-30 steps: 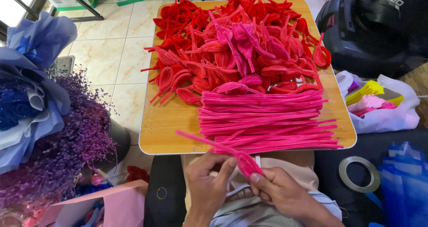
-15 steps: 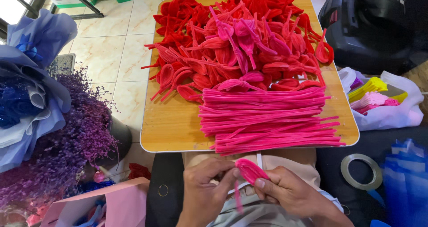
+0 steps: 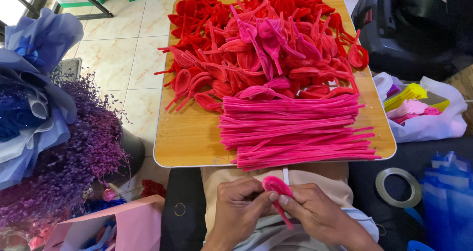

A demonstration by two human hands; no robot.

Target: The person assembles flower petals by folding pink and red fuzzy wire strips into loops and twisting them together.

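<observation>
Pink pipe-cleaner loop (image 3: 277, 186), apparently two-handed grip

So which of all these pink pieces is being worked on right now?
Find the wooden tabletop piled with red and pink pieces. Just below its near edge, both hands pinch one pink pipe cleaner. Unlike the straight pink stack, it is bent into a petal loop with a stem.

Home craft workspace: tiled floor (image 3: 128, 49), pipe-cleaner pile (image 3: 295, 133) on wooden board (image 3: 192, 137), wrapped bouquets (image 3: 34, 98).
</observation>
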